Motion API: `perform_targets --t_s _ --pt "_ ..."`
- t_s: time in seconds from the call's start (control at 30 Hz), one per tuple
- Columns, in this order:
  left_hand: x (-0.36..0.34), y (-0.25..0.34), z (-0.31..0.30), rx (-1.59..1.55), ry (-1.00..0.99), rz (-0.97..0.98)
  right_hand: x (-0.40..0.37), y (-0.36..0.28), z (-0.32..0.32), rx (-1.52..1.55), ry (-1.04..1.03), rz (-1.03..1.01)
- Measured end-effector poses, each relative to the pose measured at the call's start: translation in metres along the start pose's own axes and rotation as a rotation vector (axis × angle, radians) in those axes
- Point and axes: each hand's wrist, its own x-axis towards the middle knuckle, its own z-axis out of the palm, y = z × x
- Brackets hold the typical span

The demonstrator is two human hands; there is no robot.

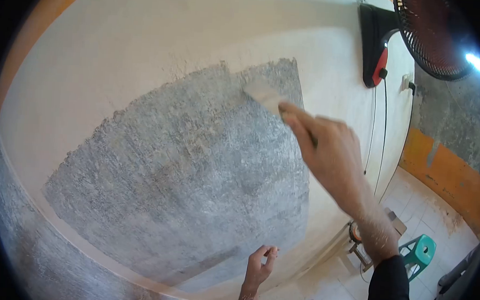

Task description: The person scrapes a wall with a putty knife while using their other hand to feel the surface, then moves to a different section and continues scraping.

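My right hand (332,146) is wrapped round the handle of a scraper (263,94). Its broad pale blade, blurred by motion, lies at the upper part of a rough grey patch (196,164) on the white wall (246,25). Flecks of pale debris cling to my right forearm. Low in the view, close to the patch's lower right edge, my left hand (261,265) has its fingers curled in, the thumb near the fingertips. Whether anything small sits inside them is hidden.
A fan (435,41) is at the upper right, near a black and red wall-mounted device (376,48) with hanging cords. On the tiled floor stands a green stool (422,249) beside small items. Another person's leg (456,275) shows at the right edge.
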Motion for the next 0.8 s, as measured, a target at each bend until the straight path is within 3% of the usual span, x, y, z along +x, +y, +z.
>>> perform_targets --t_s 0.13,0.23,0.33,0.43,0.5,0.57,0.7,0.8 --pt "-0.01 -0.018 0.004 -0.006 0.03 -0.034 -0.007 0.006 0.011 -0.028 0.078 -0.052" --pt "-0.027 -0.012 0.006 0.023 0.044 -0.201 -0.01 0.005 0.008 0.002 -0.005 0.013" --pt "-0.042 -0.039 -0.005 0.048 -0.028 -0.267 -0.02 0.016 0.017 0.0 0.056 -0.044" --pt "-0.056 -0.051 -0.012 -0.014 0.179 -0.259 -0.039 0.032 0.024 -0.005 0.051 -0.03" --pt "-0.063 -0.055 -0.026 -0.033 0.216 -0.261 -0.048 0.045 0.025 -0.009 0.049 -0.013" --pt "-0.061 -0.061 -0.043 -0.048 0.243 -0.262 -0.046 0.047 0.025 -0.016 0.031 0.034" --pt "-0.052 -0.074 -0.074 -0.038 0.243 -0.224 0.012 0.026 0.017 -0.019 0.254 -0.03" --pt "-0.034 -0.085 -0.091 -0.074 0.206 -0.182 -0.018 0.022 0.019 -0.091 0.108 0.1"
